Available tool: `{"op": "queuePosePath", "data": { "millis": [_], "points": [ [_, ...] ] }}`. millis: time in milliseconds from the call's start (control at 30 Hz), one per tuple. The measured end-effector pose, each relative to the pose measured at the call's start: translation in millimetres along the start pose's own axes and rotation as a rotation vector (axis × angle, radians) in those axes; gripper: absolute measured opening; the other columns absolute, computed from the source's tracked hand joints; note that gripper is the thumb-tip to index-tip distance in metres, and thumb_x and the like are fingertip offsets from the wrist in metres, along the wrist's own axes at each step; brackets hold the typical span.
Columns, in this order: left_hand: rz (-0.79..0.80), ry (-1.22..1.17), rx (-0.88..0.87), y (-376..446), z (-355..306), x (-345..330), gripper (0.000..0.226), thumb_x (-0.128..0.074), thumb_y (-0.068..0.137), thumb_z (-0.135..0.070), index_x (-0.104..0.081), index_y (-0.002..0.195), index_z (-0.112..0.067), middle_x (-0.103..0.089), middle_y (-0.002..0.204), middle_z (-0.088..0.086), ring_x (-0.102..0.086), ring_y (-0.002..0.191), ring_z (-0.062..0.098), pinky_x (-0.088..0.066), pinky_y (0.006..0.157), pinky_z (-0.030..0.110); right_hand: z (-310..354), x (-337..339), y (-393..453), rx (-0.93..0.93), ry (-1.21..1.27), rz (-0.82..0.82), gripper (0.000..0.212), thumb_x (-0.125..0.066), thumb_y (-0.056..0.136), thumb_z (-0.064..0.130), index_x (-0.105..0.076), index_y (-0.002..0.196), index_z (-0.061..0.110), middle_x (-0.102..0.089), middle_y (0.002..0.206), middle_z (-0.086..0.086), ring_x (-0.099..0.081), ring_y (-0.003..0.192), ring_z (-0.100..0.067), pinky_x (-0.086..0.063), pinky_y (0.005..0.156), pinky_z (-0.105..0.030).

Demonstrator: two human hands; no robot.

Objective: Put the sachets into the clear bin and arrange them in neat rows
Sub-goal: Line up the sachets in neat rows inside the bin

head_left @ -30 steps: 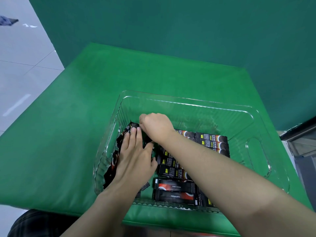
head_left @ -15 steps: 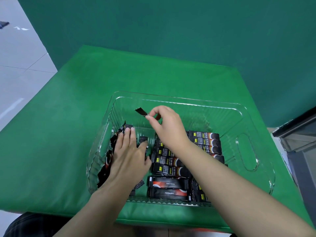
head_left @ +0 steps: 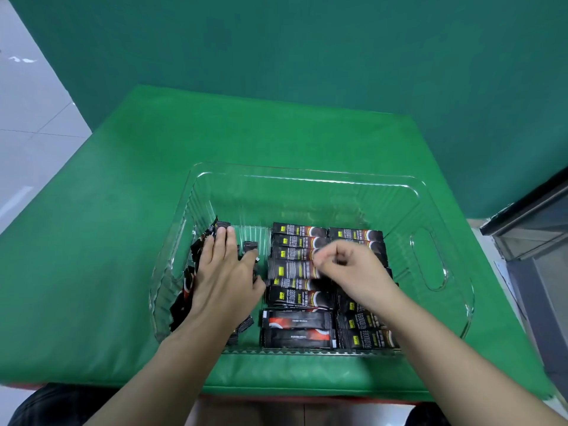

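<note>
We are looking down at a clear bin (head_left: 310, 179) sitting on a green padded table (head_left: 123, 210), its ribbed transparent walls and two cut-out handles catching the light. Inside it, black sachets (head_left: 299, 230) are lying flat in two side-by-side columns across the middle and right of the floor, each one narrow and long with a yellow tag, white lettering and a dark cup picture. Two near the front edge, the red-striped sachets (head_left: 296, 320), are showing a red and white swoosh instead. Along the left wall a leaning stack of sachets (head_left: 196, 256) is standing on edge, tilted toward that wall.

Our left hand (head_left: 224, 281) is lying flat on this stack, fingers straight and together, thumb spread toward the middle, pressing rather than gripping. Our right hand (head_left: 353, 269) is hovering over the middle rows with fingers curled in; it is motion-blurred, and we cannot tell whether the fingertips are pinching a sachet or holding nothing.

Both hands and forearms are covering part of the sachets, so we are not seeing the full rows beneath them, and the print on the packets is too small to read. The bin's near wall is partly masking the front sachets.
</note>
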State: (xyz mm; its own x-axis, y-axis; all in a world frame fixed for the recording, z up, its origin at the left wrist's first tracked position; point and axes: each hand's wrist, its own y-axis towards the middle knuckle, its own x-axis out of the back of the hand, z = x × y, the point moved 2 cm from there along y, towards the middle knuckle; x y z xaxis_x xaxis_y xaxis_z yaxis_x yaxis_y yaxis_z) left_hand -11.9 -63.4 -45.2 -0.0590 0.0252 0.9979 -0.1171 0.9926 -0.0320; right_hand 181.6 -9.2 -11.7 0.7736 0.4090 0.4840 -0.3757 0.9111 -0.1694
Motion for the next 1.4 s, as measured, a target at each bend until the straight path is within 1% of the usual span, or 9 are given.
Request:
{"op": "queuePosePath", "data": {
  "millis": [167,333,433,500,600,767,900,1100,1400],
  "points": [
    [-0.007,0.006,-0.001,1,-1,0,0.054,-0.038,0.094,-0.049,-0.039,0.143,-0.026,-0.004,0.156,0.025,-0.001,0.147,0.032,0.003,0.119,0.045,-14,-4,-30,-0.079,-0.057,0.111,0.011,-0.068,0.085,0.016,-0.067,0.077,0.023,-0.070,0.079,0.009,-0.063,0.078,0.001,-0.046,0.074,-0.010],
    [-0.021,0.007,-0.006,0,-1,0,0.054,-0.042,0.094,-0.047,-0.040,0.143,-0.026,-0.007,0.156,0.025,-0.004,0.147,0.033,0.005,0.116,0.044,-20,-22,-39,-0.090,-0.078,0.082,0.017,-0.068,0.086,0.019,-0.062,0.075,0.031,-0.066,0.078,0.012,-0.060,0.078,0.006,-0.042,0.070,-0.009],
    [-0.027,0.014,-0.014,0,-2,0,0.052,-0.043,0.094,-0.045,-0.040,0.143,-0.026,-0.010,0.156,0.025,-0.005,0.147,0.033,0.006,0.116,0.043,-19,-25,-38,-0.032,-0.240,0.061,0.010,-0.067,0.086,0.026,-0.061,0.079,0.030,-0.063,0.083,0.018,-0.056,0.084,0.005,-0.040,0.071,-0.010],
    [-0.033,0.015,-0.022,0,-2,0,0.052,-0.043,0.094,-0.044,-0.041,0.143,-0.026,-0.011,0.156,0.025,-0.006,0.146,0.034,0.006,0.115,0.043,-16,-25,-39,0.078,-0.438,0.050,0.006,-0.067,0.085,0.033,-0.064,0.086,0.028,-0.060,0.088,0.020,-0.050,0.090,-0.002,-0.038,0.077,-0.014],
    [-0.034,0.016,-0.019,0,-1,0,0.052,-0.043,0.094,-0.044,-0.040,0.143,-0.025,-0.011,0.156,0.025,-0.006,0.147,0.034,0.006,0.116,0.043,-14,-25,-38,0.195,-0.621,0.069,0.024,-0.067,0.083,0.041,-0.067,0.101,0.025,-0.059,0.101,0.015,-0.039,0.094,-0.007,-0.036,0.087,-0.023],
    [-0.034,0.004,-0.018,0,-2,0,0.053,-0.041,0.095,-0.045,-0.039,0.144,-0.026,-0.008,0.156,0.025,-0.004,0.147,0.033,0.006,0.116,0.043,-7,-30,-32,0.256,-0.755,0.183,0.039,-0.064,0.082,0.049,-0.063,0.115,0.028,-0.058,0.108,0.010,-0.036,0.097,-0.007,-0.030,0.083,-0.026],
    [-0.040,-0.010,-0.018,0,-1,0,0.052,-0.042,0.094,-0.045,-0.042,0.142,-0.025,-0.009,0.156,0.026,-0.004,0.147,0.033,0.005,0.116,0.043,-3,-34,-30,0.279,-0.765,0.215,0.034,-0.063,0.083,0.048,-0.064,0.110,0.027,-0.058,0.102,0.009,-0.032,0.091,-0.006,-0.035,0.088,-0.028],
    [-0.052,-0.025,-0.015,0,-1,-1,0.051,-0.045,0.092,-0.045,-0.046,0.139,-0.025,-0.012,0.155,0.026,-0.007,0.146,0.034,0.004,0.117,0.043,3,-46,-21,0.353,-0.671,0.094,0.023,-0.054,0.094,0.032,-0.065,0.112,0.021,-0.062,0.108,0.004,-0.047,0.105,-0.015,-0.036,0.089,-0.025],
    [-0.067,-0.048,-0.020,0,-1,-1,0.049,-0.045,0.092,-0.044,-0.048,0.138,-0.025,-0.012,0.155,0.026,-0.007,0.147,0.033,0.005,0.116,0.042,-2,-53,-18,0.368,-0.706,0.169,0.021,-0.051,0.096,0.023,-0.066,0.112,0.021,-0.061,0.106,0.001,-0.052,0.104,-0.018,-0.042,0.086,-0.028]
  ]
}}
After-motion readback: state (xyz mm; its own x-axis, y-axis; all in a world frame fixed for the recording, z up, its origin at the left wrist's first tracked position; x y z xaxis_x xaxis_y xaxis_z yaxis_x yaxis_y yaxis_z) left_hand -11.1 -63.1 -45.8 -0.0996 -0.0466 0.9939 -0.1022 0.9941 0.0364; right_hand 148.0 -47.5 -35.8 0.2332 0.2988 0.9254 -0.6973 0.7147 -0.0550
